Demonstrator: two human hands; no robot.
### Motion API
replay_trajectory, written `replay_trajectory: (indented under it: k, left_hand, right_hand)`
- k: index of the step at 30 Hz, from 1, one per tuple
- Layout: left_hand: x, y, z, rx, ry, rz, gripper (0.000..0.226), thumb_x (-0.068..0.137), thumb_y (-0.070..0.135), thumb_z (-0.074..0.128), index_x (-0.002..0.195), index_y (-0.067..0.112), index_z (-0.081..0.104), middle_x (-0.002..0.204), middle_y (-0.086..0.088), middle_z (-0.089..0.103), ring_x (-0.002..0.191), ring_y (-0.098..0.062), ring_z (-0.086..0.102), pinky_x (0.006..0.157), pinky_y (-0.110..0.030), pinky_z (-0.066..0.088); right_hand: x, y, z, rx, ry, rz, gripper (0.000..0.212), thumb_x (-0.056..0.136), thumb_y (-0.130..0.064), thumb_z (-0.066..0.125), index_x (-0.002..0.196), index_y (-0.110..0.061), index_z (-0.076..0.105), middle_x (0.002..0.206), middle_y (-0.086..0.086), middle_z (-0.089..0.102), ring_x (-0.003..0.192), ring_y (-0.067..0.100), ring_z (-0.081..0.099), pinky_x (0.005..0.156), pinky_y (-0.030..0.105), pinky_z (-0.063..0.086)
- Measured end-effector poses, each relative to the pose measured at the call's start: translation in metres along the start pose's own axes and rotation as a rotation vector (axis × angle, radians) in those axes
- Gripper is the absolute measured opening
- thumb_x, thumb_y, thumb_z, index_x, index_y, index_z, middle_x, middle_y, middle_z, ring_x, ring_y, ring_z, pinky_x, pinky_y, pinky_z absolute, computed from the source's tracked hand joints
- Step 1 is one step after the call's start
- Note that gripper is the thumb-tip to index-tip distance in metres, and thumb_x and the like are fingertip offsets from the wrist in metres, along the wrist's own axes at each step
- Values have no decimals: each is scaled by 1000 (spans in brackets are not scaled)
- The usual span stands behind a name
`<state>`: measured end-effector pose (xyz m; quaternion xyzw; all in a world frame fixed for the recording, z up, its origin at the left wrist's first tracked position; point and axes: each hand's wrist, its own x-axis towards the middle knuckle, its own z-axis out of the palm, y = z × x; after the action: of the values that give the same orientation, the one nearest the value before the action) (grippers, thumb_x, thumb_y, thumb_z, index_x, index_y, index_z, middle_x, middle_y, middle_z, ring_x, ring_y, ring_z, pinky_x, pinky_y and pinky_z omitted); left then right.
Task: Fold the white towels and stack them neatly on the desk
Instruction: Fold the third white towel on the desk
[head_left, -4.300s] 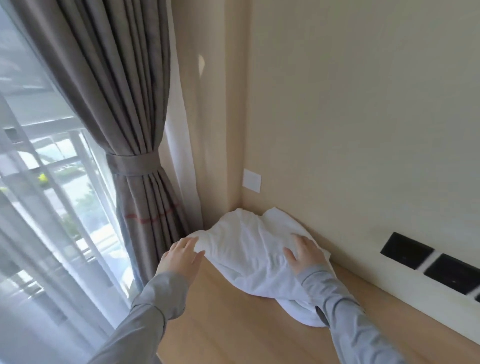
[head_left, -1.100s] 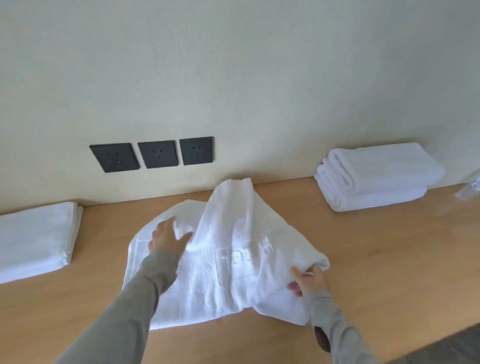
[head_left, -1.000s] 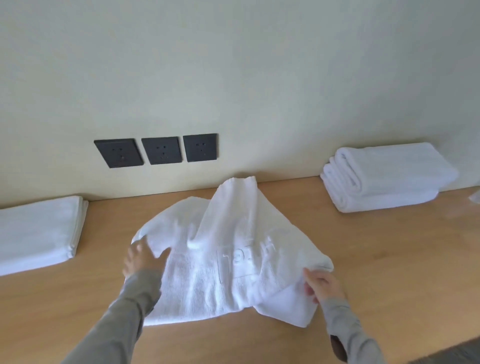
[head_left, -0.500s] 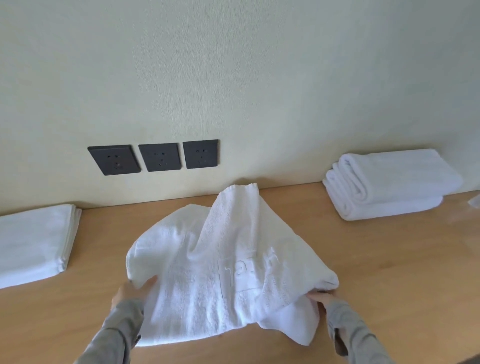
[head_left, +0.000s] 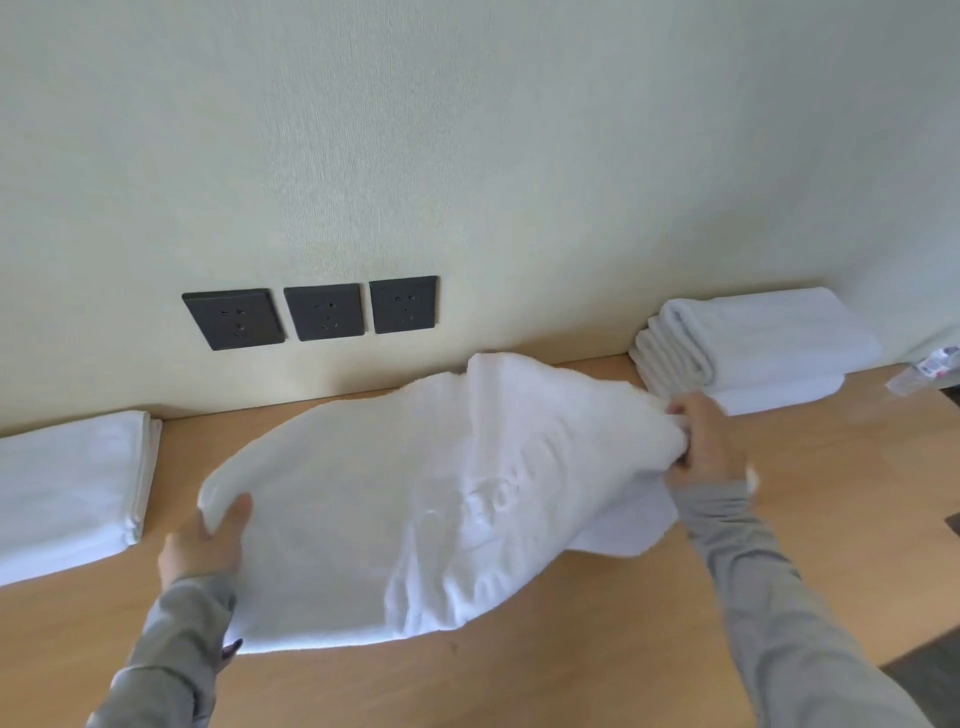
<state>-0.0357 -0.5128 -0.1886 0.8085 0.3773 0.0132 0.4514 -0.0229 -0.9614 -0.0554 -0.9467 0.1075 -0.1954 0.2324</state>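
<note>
Far left, I count one flat pile of folded white towels (head_left: 67, 493) on the wooden desk (head_left: 571, 670). The frame cuts off its left part, and I cannot count its layers. A narrow strip of bare desk separates it from the left hand (head_left: 205, 545).

That hand grasps the left edge of the single loose white towel (head_left: 389, 519), thumb on top and fingers hidden under the cloth. This towel lies mid-desk. Its near edge rests on the wood and its far edge reaches close to the foot of the wall (head_left: 519, 156). Its middle carries faint raised lettering that I cannot read. Above it on the wall I count three black sockets (head_left: 324, 312) in a row.

The right hand (head_left: 706, 447) is clenched round the towel's bunched right side, and a flap hangs below it onto the desk.

Just beyond that hand, a second pile of folded towels (head_left: 753, 348) sits against the wall with its rounded folds facing left. It holds two or three towels; I cannot settle which.

At the right frame edge lies one small clear-wrapped item (head_left: 930, 369), partly cut off.

There is open wood along the whole near side and to the right of the right hand, up to the desk's corner, where dark floor (head_left: 930, 670) shows.
</note>
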Motion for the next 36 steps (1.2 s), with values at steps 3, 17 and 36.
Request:
replay_trajectory:
  k: [3, 17, 36]
  left_hand:
    - [4, -11, -15, 26, 75, -2, 47, 88, 39, 60, 111, -2, 58, 93, -25, 56, 79, -35, 46, 74, -41, 37]
    - [-22, -31, 12, 173, -11, -141, 65, 75, 54, 69, 105, -3, 56, 88, -19, 56, 81, -39, 53, 73, -40, 41]
    - [-62, -77, 4, 49, -47, -316, 74, 51, 47, 59, 108, 0, 62, 96, -22, 66, 86, -38, 59, 73, -38, 45]
  right_hand:
    - [-19, 36, -6, -296, 265, -444, 11, 77, 0, 43, 79, -1, 54, 63, 18, 56, 53, 31, 54, 50, 38, 45]
    - [-48, 145, 74, -154, -565, 224, 45, 90, -18, 50, 135, -17, 41, 144, 4, 37, 131, 22, 35, 107, 38, 31]
    - [-39, 130, 129, -571, -825, 25, 57, 96, -51, 25, 147, -37, 3, 157, -11, -8, 145, 13, -7, 115, 51, 7]
